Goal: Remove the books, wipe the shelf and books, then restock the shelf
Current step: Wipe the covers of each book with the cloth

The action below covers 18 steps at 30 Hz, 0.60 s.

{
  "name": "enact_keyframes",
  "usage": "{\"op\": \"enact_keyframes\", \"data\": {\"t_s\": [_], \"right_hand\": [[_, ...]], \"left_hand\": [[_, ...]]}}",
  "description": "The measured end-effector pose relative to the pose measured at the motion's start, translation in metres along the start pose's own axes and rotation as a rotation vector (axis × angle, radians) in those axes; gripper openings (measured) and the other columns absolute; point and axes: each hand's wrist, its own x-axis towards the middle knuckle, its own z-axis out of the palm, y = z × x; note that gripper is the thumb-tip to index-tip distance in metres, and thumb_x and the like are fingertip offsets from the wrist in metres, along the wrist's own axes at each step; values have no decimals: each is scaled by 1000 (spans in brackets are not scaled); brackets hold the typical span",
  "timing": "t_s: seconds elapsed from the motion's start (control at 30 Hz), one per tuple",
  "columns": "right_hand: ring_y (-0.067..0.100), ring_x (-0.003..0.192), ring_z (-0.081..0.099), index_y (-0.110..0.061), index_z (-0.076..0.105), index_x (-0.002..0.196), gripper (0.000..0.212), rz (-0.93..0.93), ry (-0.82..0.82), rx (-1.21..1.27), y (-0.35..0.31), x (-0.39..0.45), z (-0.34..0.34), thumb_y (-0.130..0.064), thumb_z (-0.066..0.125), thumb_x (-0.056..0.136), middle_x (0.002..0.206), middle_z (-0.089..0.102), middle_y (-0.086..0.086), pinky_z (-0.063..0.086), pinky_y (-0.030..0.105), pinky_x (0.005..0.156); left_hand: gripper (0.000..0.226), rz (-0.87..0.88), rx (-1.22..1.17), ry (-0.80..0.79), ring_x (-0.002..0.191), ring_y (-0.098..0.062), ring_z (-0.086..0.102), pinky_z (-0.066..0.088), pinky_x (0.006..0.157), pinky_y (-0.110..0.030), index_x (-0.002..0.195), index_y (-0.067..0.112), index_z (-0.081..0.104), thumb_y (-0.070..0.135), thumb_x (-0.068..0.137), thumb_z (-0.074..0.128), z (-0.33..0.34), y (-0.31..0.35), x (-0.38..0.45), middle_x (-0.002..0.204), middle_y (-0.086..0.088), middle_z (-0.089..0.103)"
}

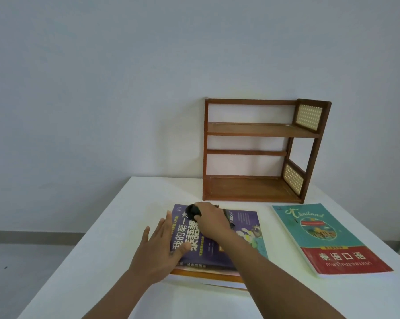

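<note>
Two hands work on a stack of books in front of a bare wooden shelf.

The left hand point(158, 246) lies flat with fingers straight and spread on the near-left edge of the purple book point(238, 240), which tops the stack point(208, 276) at about 6 o'clock on the white table point(116, 226). The right hand point(211, 221) has its fingers curled round a dark cloth point(192, 210), pressing it to the purple cover's far edge, at 12 o'clock from the left hand. The wooden shelf point(261, 131) stands at 1 o'clock against the wall point(125, 77), both tiers holding nothing. A teal and red book point(328, 238) lies flat alone at 3 o'clock of the stack, apart from it and just in front of the shelf.
</note>
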Motion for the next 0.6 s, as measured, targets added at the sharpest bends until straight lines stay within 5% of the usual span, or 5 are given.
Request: {"op": "enact_keyframes", "data": {"t_s": [0.23,0.43,0.6], "right_hand": [[11,116,49,-39,48,129,34,-249,-88,106,13,-86,-4,-32,51,95,130,55,-15,42,33,99],[20,113,56,-31,49,133,37,58,-25,-16,97,-53,-46,-29,51,96,130,59,-2,45,33,93],[15,125,48,-35,44,138,44,21,-8,8,75,-103,-39,-28,53,96,139,52,-9,37,31,107]], "left_hand": [[111,46,57,11,146,-7,-9,-4,119,-37,150,23,-17,91,64,-3,0,-2,3,160,11,-4],[114,29,56,-8,147,-9,-4,-1,119,-39,151,23,-13,93,63,2,3,-5,4,160,10,1],[112,38,72,-6,147,-8,-3,-2,119,-37,151,23,-12,93,64,2,1,-3,4,160,12,2]]}}
